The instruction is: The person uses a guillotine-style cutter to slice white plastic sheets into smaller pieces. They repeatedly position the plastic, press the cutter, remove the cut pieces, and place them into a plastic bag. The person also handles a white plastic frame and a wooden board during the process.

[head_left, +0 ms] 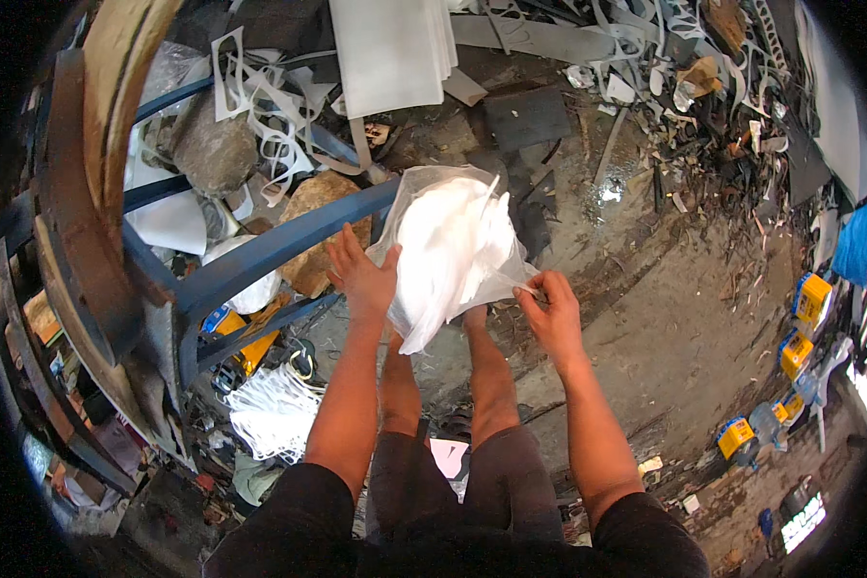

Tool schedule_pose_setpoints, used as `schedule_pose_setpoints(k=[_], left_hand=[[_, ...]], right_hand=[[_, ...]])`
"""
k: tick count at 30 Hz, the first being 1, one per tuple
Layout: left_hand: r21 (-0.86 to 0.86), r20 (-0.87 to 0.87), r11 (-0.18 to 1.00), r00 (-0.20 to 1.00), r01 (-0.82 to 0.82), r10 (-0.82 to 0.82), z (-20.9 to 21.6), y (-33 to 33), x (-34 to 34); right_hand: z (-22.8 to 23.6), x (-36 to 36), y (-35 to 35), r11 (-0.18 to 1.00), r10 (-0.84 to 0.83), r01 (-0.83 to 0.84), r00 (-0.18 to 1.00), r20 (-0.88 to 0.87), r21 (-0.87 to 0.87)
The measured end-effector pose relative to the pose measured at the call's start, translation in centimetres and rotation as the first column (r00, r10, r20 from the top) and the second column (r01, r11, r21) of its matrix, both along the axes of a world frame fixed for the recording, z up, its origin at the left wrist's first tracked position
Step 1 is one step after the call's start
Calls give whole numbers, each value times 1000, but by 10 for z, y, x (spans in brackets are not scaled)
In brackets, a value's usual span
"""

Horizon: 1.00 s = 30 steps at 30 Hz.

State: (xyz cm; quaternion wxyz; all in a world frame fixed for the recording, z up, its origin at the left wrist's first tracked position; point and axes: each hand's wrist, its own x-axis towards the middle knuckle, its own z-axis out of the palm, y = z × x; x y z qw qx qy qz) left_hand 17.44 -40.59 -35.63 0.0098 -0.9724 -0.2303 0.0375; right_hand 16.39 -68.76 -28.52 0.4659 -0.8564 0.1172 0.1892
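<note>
A clear plastic bag (509, 252) hangs in front of my legs, stuffed with thin white pieces (448, 236) that look brightly lit; their exact kind I cannot make out. My right hand (553, 316) pinches the bag's right edge between thumb and fingers, pulling that corner out to the side. On the other side, my left hand (364, 279) has its fingers spread, with the thumb beside the bag's left edge. Behind those fingers runs a blue metal bar (279, 246).
The blue bar belongs to a metal frame at left, beside large stones (214, 144). Stacked white sheets (395, 58) lie ahead. Cut-out scraps (636, 48) cover the far right floor. White netting-like strips (272, 409) lie by my left leg; yellow-labelled containers (737, 436) stand at right.
</note>
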Motion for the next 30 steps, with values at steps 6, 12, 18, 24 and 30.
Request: schedule_pose_setpoints(k=[6,12,18,24,30], left_hand=[[-676,-338,715,937,-176,-89,29,44,-11],[-616,-108,773,956,153,-275,136,-5,3],[-830,-83,552,959,85,-272,217,-9,-9],[-658,-67,592,748,465,-661,315,-9,-21],[-370,210,751,837,547,-506,398,-26,-51]], right_hand=[[19,-4,4,923,379,-377,925,-5,77],[61,7,34,727,678,-685,727,111,46],[123,10,65,681,714,-731,647,269,-50],[218,16,73,763,574,-632,569,589,-134],[283,4,79,809,534,-583,780,327,70]])
